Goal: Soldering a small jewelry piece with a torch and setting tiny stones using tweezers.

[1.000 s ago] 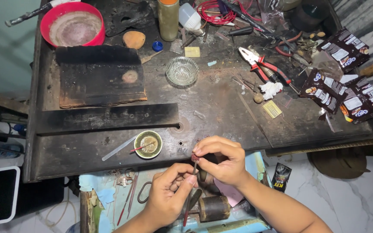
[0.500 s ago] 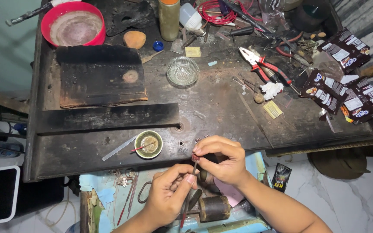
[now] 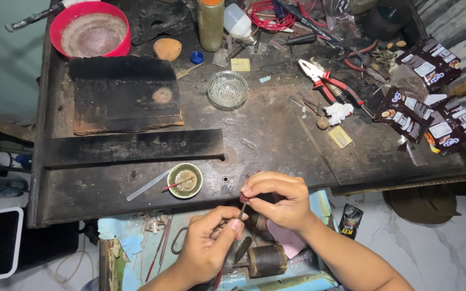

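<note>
Pinching a tiny dark red piece (image 3: 244, 198) between its fingertips, the right hand (image 3: 276, 200) hovers at the front edge of the scorched black tabletop (image 3: 276, 145). Just below, the left hand (image 3: 208, 245) grips a thin metal tool (image 3: 241, 213) touching that piece, near a small round green dish (image 3: 185, 180).

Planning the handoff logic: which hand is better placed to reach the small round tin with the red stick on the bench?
Left, probably. The left hand sits nearest below the tin, though it holds a thin tool. The right hand lies farther over, pinching a small piece.
</note>
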